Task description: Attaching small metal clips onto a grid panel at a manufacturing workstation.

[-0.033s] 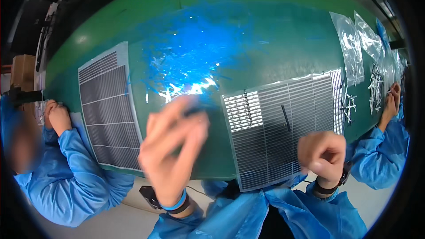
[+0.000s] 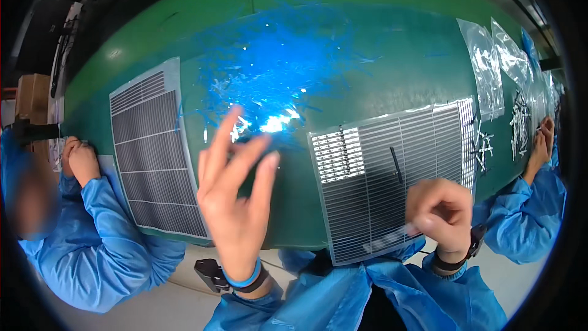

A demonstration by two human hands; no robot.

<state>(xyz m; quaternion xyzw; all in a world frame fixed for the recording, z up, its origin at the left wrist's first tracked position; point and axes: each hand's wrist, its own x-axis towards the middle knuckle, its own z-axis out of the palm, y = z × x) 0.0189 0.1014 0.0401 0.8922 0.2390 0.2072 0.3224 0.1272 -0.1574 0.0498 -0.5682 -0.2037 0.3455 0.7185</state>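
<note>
My left hand (image 2: 236,208) hovers over the green table with its fingers spread, just in front of a pile of shiny blue film strips (image 2: 269,67). Nothing shows between its fingers. My right hand (image 2: 442,211) is over the near right part of a sheet of dark strips (image 2: 392,190), thumb and forefinger pinched. A thin, pale, blurred strip (image 2: 386,241) reaches from those fingertips across the sheet. Silvery-white pieces (image 2: 337,156) in rows cover the sheet's far left corner. A slim black stick (image 2: 395,164) lies on the sheet, beyond my right hand.
Another sheet of dark strips (image 2: 156,159) lies at left, beside a seated person in blue (image 2: 110,239). At right are clear plastic bags (image 2: 484,67), a heap of small silvery pieces (image 2: 520,122), some loose ones (image 2: 484,150), and another person's hand (image 2: 540,141).
My left hand's fingers have spread apart and point farther up. My right hand has shifted slightly left, and a pale strip now shows at its fingertips.
</note>
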